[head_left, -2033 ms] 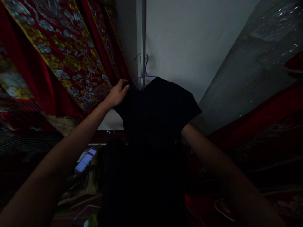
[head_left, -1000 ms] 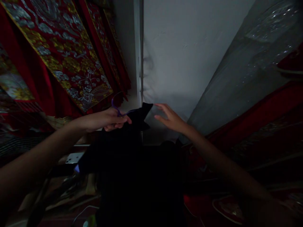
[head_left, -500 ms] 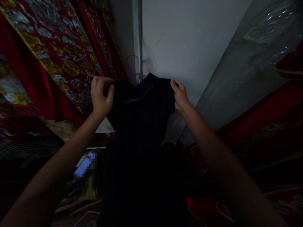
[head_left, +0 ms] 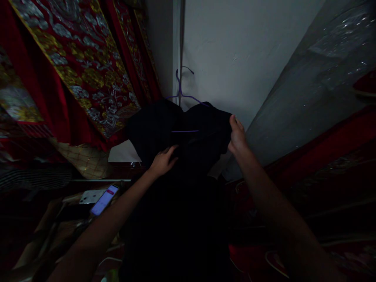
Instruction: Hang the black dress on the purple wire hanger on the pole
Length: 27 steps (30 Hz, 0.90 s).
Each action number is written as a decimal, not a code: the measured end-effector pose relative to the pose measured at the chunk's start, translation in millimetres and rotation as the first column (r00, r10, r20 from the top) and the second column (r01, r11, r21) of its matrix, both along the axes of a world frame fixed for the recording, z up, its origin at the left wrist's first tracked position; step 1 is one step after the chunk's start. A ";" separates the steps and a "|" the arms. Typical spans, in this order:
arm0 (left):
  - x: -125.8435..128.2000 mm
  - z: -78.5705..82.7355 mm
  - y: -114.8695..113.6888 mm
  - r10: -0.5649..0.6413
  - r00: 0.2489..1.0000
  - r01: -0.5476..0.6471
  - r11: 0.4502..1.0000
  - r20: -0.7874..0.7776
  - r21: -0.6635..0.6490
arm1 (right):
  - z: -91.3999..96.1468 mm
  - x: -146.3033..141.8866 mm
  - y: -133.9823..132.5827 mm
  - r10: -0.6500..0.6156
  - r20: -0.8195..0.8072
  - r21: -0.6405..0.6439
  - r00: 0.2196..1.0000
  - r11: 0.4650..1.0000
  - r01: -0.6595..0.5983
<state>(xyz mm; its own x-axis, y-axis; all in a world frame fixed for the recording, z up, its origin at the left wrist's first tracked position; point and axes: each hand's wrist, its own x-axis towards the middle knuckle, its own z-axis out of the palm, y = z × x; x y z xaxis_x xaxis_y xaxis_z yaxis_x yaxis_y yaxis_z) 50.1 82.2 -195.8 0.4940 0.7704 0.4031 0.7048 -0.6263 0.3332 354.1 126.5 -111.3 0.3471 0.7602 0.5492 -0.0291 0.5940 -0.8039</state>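
Observation:
A dark short-sleeved shirt (head_left: 152,121) hangs on a purple wire hanger (head_left: 180,88), whose hook stands up in front of the wall. My right hand (head_left: 238,136) is closed on the shirt's right shoulder edge, thumb in front. Lower down, at the front below the neck opening, my left hand (head_left: 163,161) has its thumb and fingers curled on the dark cloth. The hanger's lower bar shows as a purple line across the neck opening. Deep shadow hides the shirt's lower part.
Red cloth with gold and silver embroidery (head_left: 88,78) hangs at left. A lit phone (head_left: 104,199) lies lower left beside a pale phone (head_left: 91,196). A pale wall (head_left: 235,47) stands behind the hanger, with clear plastic sheeting (head_left: 296,98) to its right.
My left hand has left the shirt's left shoulder and moved down and right to its front. The right hand keeps its hold. More of the hanger now shows above the collar.

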 end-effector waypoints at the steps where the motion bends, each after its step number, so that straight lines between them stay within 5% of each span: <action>1: 3.4 -3.0 -2.0 0.001 1.000 -0.001 1.000 0.021 -0.003 | -4.0 0.2 0.3 0.005 0.000 -0.022 1.000 1.000 -0.005; 5: 14.2 -9.2 0.6 0.110 0.994 -0.109 0.993 0.008 -0.053 | -7.5 2.5 9.2 0.042 0.024 -0.079 0.999 0.996 -0.040; 9: 12.0 -20.4 -2.7 0.151 0.987 -0.147 0.987 0.059 -0.065 | -5.9 12.2 5.2 -0.143 0.094 -0.043 0.985 0.988 0.147; 12: 10.9 -33.2 -23.0 0.132 0.951 -0.125 0.991 0.278 -0.043 | -11.6 13.8 -27.6 -0.327 0.203 -0.025 0.923 0.940 0.339; 15: 20.8 -43.6 -51.2 0.127 0.822 -0.114 0.992 0.556 -0.059 | -29.5 -7.1 -81.7 -0.389 0.181 -0.006 0.903 0.918 0.396; 18: 40.2 -48.6 -74.5 0.165 0.596 -0.135 0.985 0.786 -0.105 | -58.2 -51.8 -126.9 -0.159 0.168 -0.181 0.973 0.965 0.189; 21: 58.2 -51.1 -87.6 0.131 0.445 -0.076 0.991 0.886 -0.108 | -85.3 -96.3 -141.2 0.288 0.232 -0.440 0.929 0.883 -0.164; 27: 64.8 -56.0 -95.9 0.151 0.360 0.022 0.985 0.921 -0.170 | -99.3 -117.3 -129.3 0.343 0.477 -0.518 0.809 0.853 -0.057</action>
